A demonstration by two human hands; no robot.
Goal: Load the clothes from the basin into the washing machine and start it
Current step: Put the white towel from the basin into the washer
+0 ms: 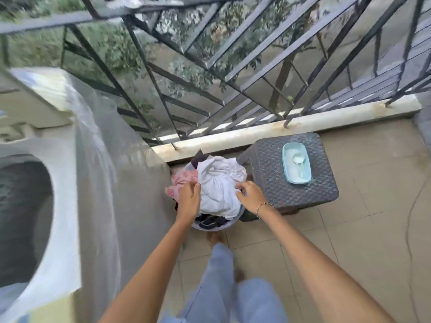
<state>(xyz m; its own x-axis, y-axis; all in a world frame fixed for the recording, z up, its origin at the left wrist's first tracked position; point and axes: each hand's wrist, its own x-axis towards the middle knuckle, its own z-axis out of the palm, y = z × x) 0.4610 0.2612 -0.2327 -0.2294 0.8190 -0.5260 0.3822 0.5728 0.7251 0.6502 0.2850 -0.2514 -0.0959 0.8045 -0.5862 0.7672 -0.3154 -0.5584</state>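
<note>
Balcony tiles (349, 229): basin (217, 227) upright, clothes (217, 183) heaped

Soft daylight comes in through the railing (210, 66) ahead of me, even and fairly bright, with no hard shadows on the floor tiles (361, 229); only a faint dark patch sits under the woven stool (296, 183). The white garment (217, 190) that my left hand (187, 199) and right hand (250, 197) grip is the brightest spot, its folds nearly washed out. The washing machine (35, 206) at the left edge is smeared with blur and stretched by the wide lens. The railing bars bow and fan outward, the greenery beyond them is soft, and my forearms look overlong.
</note>
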